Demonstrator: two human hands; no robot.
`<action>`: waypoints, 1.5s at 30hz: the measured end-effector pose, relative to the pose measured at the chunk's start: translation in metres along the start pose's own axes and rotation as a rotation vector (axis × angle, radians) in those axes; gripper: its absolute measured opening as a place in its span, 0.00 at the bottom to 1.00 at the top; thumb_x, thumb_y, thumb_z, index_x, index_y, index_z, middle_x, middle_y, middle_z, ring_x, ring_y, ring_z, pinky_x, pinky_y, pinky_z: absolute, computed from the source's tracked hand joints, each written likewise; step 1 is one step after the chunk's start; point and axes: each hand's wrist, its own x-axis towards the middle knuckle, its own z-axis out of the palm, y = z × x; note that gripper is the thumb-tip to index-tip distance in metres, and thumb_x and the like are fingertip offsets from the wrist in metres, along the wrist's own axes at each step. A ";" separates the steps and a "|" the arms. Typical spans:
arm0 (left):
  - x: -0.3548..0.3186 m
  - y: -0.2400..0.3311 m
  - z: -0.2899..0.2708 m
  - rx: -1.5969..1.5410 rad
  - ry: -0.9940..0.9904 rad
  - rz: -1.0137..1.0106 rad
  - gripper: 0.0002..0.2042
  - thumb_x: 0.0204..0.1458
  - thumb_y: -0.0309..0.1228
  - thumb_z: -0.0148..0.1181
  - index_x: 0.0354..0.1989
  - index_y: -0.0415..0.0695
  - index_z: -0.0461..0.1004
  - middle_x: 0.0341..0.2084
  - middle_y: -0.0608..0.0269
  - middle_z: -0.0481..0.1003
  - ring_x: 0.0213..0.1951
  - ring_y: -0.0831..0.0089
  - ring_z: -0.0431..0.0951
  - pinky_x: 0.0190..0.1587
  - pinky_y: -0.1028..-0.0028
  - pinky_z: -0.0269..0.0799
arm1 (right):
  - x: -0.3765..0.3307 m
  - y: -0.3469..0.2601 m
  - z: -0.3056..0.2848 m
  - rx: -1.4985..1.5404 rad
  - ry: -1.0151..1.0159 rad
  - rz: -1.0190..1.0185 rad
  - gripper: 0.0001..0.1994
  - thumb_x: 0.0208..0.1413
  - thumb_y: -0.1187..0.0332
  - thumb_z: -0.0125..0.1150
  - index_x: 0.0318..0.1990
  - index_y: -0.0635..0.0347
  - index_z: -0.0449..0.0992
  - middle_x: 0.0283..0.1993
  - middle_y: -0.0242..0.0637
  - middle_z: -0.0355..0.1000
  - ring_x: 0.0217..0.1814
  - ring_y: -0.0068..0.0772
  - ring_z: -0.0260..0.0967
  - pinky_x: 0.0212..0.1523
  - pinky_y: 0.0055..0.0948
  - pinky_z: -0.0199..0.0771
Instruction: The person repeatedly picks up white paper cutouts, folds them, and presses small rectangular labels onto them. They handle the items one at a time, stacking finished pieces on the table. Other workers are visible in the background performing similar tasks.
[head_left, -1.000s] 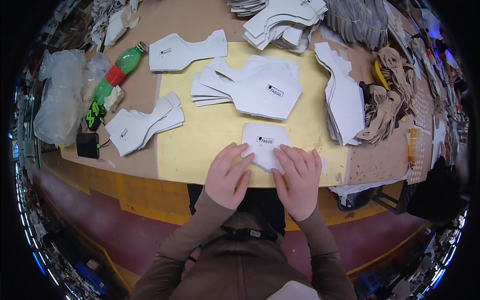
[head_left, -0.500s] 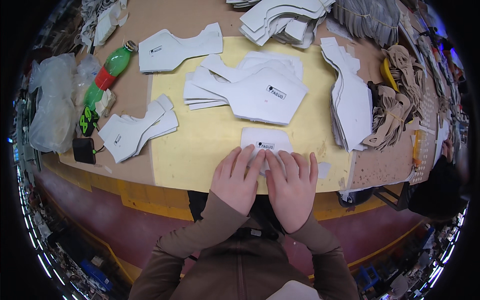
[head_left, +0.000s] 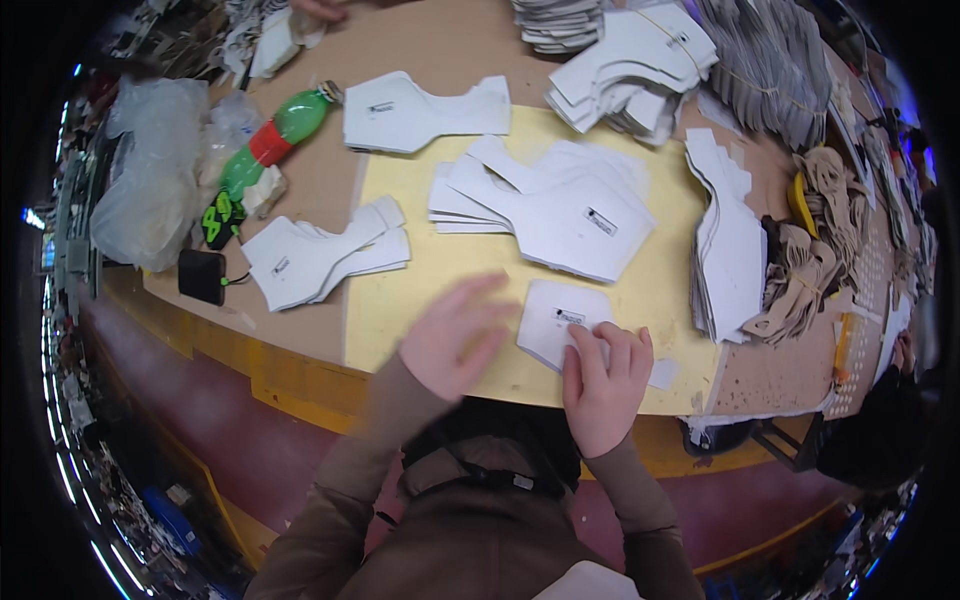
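A small white cut piece (head_left: 545,335) with a printed label lies near the front edge of the yellow sheet (head_left: 430,340). My right hand (head_left: 608,390) is on its right side, fingers bent and pressed together, the index fingertip by the label and the thumb close to it. Part of the piece is hidden under that hand. To its left, my left hand (head_left: 460,335) is lifted off, smeared by motion, its thumb and fingers apart with nothing between them. Beyond both hands sits a fanned stack of larger white shaped pieces (head_left: 580,215).
More white stacks lie left (head_left: 325,255), far left (head_left: 420,110) and right (head_left: 720,240). A green bottle (head_left: 300,120), plastic bags (head_left: 150,170) and a black device (head_left: 202,277) are at left. Beige bundles (head_left: 800,270) lie right. Another person's hand (head_left: 318,10) shows at the top.
My left hand has come off the white piece and moved left. My right hand stays on it, fingers now more bent. The whole view has shifted, and another person's hand has appeared at the top.
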 end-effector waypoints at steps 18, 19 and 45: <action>0.167 -0.174 -0.137 0.420 0.134 -0.210 0.44 0.38 0.45 0.77 0.67 0.44 0.67 0.60 0.47 0.70 0.65 0.49 0.66 0.69 0.61 0.61 | -0.004 0.001 0.011 0.038 0.173 -0.036 0.10 0.52 0.73 0.66 0.43 0.59 0.81 0.45 0.38 0.70 0.50 0.46 0.66 0.58 0.51 0.65; 0.164 -0.172 -0.137 0.459 0.133 -0.231 0.43 0.38 0.44 0.77 0.66 0.44 0.68 0.59 0.48 0.71 0.64 0.50 0.67 0.69 0.61 0.61 | -0.004 0.001 0.012 0.037 0.173 -0.035 0.10 0.52 0.73 0.66 0.43 0.59 0.81 0.45 0.38 0.70 0.50 0.46 0.66 0.58 0.51 0.65; 0.123 -0.165 -0.115 0.369 0.409 0.066 0.42 0.36 0.27 0.77 0.66 0.44 0.68 0.57 0.53 0.70 0.60 0.54 0.70 0.66 0.64 0.66 | -0.004 -0.001 0.013 0.053 0.165 -0.010 0.11 0.51 0.73 0.67 0.43 0.59 0.81 0.46 0.37 0.70 0.51 0.47 0.65 0.54 0.48 0.66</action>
